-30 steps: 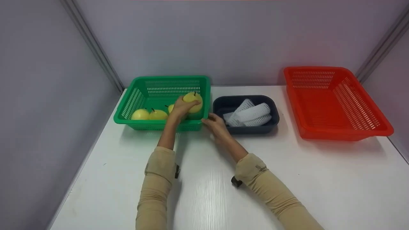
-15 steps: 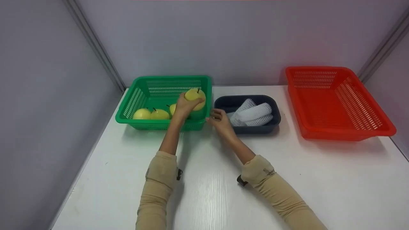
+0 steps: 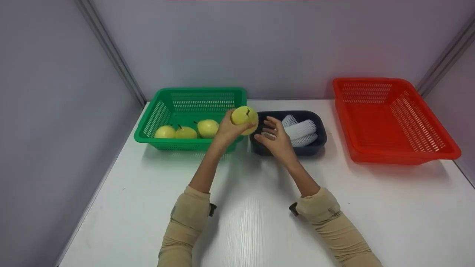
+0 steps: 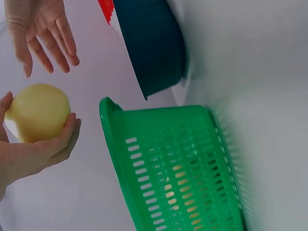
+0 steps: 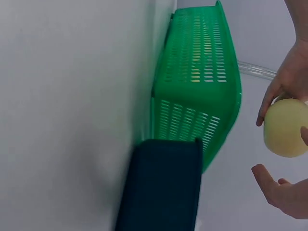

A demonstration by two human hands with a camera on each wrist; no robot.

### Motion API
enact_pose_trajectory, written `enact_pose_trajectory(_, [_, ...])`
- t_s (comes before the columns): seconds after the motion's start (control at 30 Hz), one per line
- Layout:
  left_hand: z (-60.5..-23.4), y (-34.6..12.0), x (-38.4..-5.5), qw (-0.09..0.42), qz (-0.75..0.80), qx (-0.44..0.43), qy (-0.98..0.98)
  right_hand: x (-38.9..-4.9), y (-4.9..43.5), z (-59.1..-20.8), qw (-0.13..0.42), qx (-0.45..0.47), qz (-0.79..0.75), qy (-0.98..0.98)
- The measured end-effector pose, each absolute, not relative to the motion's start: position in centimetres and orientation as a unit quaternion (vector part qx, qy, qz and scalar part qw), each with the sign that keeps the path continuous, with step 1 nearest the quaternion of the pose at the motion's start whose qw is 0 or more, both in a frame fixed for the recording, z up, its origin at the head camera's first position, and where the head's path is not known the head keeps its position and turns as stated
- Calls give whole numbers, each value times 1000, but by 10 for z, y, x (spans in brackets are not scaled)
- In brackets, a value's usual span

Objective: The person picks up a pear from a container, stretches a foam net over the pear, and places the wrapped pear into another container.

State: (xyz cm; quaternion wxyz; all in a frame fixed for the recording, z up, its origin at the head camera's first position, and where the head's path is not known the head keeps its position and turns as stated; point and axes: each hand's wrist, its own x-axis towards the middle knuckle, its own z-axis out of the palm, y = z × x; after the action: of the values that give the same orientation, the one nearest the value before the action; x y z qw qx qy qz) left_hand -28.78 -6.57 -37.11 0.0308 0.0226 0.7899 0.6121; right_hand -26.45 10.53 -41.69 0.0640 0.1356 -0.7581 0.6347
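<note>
White table (image 3: pixel 245 230): all three containers are set along its far side. Red basket (image 3: pixel 374 126) is placed at right, well apart from the rest. Green basket (image 3: pixel 202 102) is placed at left. Dark tub (image 3: pixel 304 151) is sat between the two, just beside green.

Left hand (image 3: pixel 227 129): grip is filled by one yellow pear (image 3: pixel 245 115), held well up in the fingers. Thumb is laid across its near face, fingers are wrapped round the left side. Its right side is left bare, turned toward the other hand. In both wrist views it is held above the rims of green basket and tub; from the head it is seen over the gap between them, green's right end overlapped.

Right hand (image 3: pixel 279 142): nothing gripped. It is held over the tub's left end, fingers spread and slightly bent, palm turned to the pear, a gap left between.

White nets (image 3: pixel 301 129) are piled in the tub. Three more pears (image 3: pixel 207 128) are lined along green's near wall. Held pear's dark stem (image 3: pixel 248 111) is pointed up, uncovered by the grip.
</note>
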Motion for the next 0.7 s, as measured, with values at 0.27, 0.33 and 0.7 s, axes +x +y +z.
enact_pose_trajectory(0.27, [-378, -44, -272, 63, 622, 49, 779, -252, 126, -407, 74, 132, 619, -771])
enact_pose_trajectory(0.33, [-380, -40, -268, 71, 621, 53, 778, -248, 133, -405, 74, 135, 618, -771])
enact_pose_trajectory(0.7, [-390, -22, -247, 129, 609, 89, 778, -216, 155, -381, 37, 191, 560, -805])
